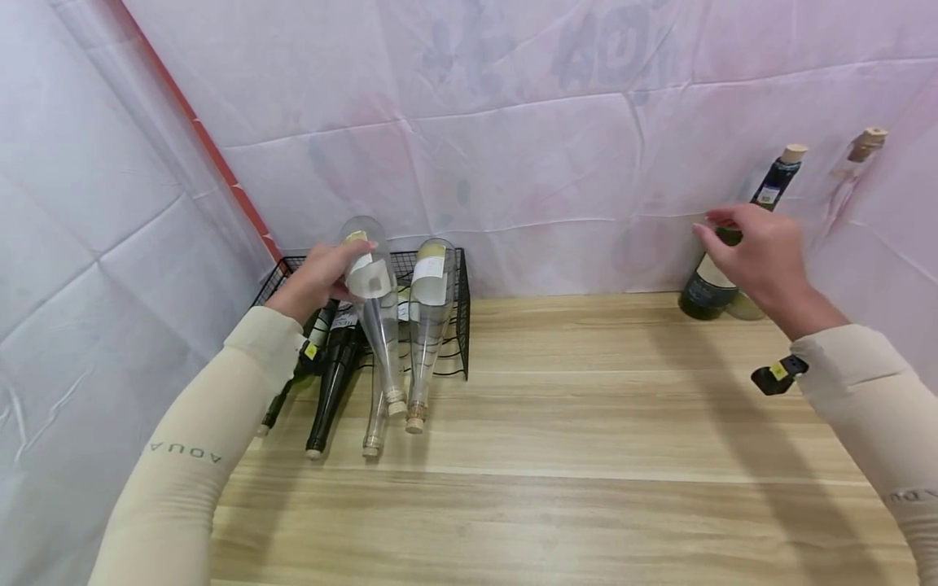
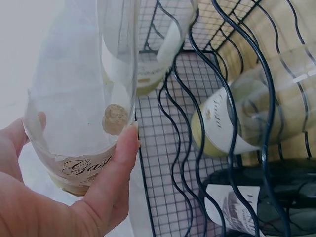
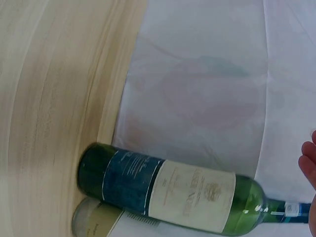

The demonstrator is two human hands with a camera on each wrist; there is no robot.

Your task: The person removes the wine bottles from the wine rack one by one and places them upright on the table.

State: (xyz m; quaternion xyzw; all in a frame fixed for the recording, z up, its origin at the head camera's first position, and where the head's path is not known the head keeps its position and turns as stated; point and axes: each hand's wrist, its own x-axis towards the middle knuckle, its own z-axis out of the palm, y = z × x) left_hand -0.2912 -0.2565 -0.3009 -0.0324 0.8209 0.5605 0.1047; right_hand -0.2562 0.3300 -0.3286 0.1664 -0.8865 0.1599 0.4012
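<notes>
My left hand (image 1: 322, 273) grips a clear, corked glass bottle (image 1: 379, 330) near its base, above the black wire rack (image 1: 464, 325). The bottle's neck slants down toward the table's front. In the left wrist view, thumb and fingers hold the bottle (image 2: 69, 123) around its label. On the right, my right hand (image 1: 765, 256) is raised in front of a green wine bottle (image 1: 707, 293), its fingers loosely bent with a gap to the thumb and nothing held. The right wrist view shows that green bottle (image 3: 192, 195) standing against the cloth; only fingertips appear at the right edge.
Other bottles lie in the rack: a clear one (image 1: 432, 317), a dark one (image 1: 337, 382), another clear neck (image 1: 374, 423) and one farther left (image 1: 274, 407). Beside the green bottle stands a clear corked bottle (image 1: 868, 145). White cloth (image 1: 513, 179) borders the wooden table (image 1: 557, 407).
</notes>
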